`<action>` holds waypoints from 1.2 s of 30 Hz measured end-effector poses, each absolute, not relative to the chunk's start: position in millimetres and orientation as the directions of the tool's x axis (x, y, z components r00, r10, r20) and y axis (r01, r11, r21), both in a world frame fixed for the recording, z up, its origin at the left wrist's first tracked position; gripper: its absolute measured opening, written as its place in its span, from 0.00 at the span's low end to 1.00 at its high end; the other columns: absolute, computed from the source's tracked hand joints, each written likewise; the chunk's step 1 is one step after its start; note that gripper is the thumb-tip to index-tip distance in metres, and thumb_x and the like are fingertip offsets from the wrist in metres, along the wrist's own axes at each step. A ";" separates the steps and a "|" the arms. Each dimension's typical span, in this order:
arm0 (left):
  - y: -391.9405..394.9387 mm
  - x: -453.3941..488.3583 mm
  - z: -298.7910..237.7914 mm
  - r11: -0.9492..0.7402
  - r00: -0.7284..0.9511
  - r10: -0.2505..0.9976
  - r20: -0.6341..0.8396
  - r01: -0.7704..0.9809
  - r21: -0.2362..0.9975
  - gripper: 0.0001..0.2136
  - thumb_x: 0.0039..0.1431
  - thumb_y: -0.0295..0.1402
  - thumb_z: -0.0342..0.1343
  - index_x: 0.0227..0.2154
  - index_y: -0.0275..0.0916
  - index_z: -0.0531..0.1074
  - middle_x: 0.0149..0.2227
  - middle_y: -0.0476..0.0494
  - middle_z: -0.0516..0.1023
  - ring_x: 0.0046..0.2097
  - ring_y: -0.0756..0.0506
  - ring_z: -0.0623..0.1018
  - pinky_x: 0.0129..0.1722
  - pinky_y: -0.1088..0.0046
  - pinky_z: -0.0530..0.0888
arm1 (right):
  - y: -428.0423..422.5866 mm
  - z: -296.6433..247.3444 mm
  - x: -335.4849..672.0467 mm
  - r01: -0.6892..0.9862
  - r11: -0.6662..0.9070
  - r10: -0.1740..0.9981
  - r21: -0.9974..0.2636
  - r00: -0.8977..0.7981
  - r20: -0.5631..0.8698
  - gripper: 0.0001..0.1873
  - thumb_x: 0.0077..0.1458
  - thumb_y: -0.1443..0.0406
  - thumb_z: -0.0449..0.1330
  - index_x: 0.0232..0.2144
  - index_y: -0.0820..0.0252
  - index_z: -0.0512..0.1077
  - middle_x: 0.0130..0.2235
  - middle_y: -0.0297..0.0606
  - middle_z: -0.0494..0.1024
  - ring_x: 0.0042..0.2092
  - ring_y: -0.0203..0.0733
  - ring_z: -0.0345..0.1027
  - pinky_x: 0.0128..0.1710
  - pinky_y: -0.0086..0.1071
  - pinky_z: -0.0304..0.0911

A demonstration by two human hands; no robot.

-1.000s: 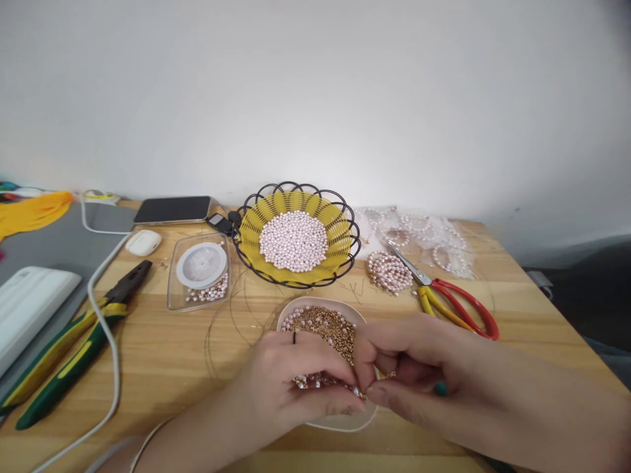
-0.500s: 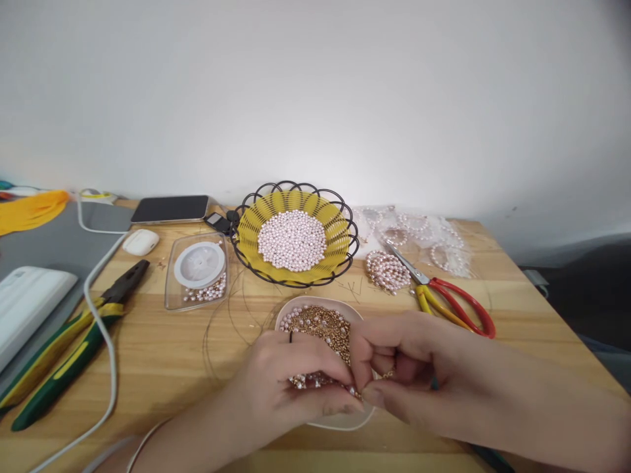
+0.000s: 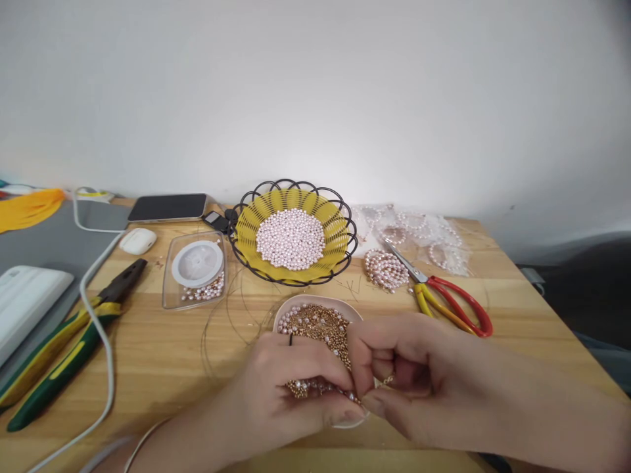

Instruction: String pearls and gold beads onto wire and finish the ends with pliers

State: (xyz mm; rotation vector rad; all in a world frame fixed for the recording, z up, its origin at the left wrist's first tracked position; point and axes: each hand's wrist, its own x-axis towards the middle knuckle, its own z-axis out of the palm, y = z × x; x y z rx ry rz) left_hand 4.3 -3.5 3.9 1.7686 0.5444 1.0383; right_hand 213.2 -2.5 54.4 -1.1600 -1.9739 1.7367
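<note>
A wooden surface [image 3: 158, 355] carries pliers [image 3: 73, 358], cut off at the left edge, and a yellow basket [image 3: 246, 230] of pale beads [image 3: 290, 238]. The left hand [image 3: 296, 361] and right hand [image 3: 438, 364], fingertips pinched close together, hide the near part of a bowl [image 3: 340, 305] of mostly gold beads [image 3: 323, 325]. Both grip a beaded strand [image 3: 351, 396] above it, largely concealed by the left hand; a gold piece [image 3: 388, 380] at the right hand is hard to make out.
</note>
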 end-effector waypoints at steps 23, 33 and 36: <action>-3.9 2.1 4.6 -0.409 0.574 0.717 0.395 -0.112 0.906 0.17 0.71 0.39 0.59 0.27 0.35 0.76 0.22 0.47 0.81 0.24 0.52 0.78 0.26 0.82 0.73 | 7.7 75.5 214.2 0.481 -0.151 0.578 -0.863 -0.666 -0.472 0.03 0.60 0.67 0.57 0.33 0.55 0.68 0.27 0.24 0.63 0.27 0.30 0.56 0.23 0.22 0.53; -4.8 3.1 2.3 -0.396 0.559 0.728 0.396 -0.128 0.909 0.15 0.70 0.38 0.60 0.28 0.36 0.77 0.22 0.47 0.81 0.24 0.52 0.78 0.27 0.82 0.74 | 7.0 72.3 215.2 0.452 -0.201 0.584 -0.869 -0.657 -0.477 0.03 0.61 0.67 0.59 0.33 0.55 0.69 0.27 0.24 0.63 0.28 0.31 0.55 0.24 0.23 0.52; -4.5 3.0 3.4 -0.406 0.563 0.722 0.402 -0.126 0.905 0.15 0.70 0.38 0.59 0.28 0.36 0.77 0.22 0.48 0.81 0.24 0.52 0.78 0.27 0.82 0.74 | 8.6 72.6 213.2 0.442 -0.200 0.582 -0.874 -0.664 -0.469 0.03 0.60 0.68 0.59 0.33 0.56 0.69 0.27 0.24 0.63 0.27 0.31 0.55 0.23 0.23 0.51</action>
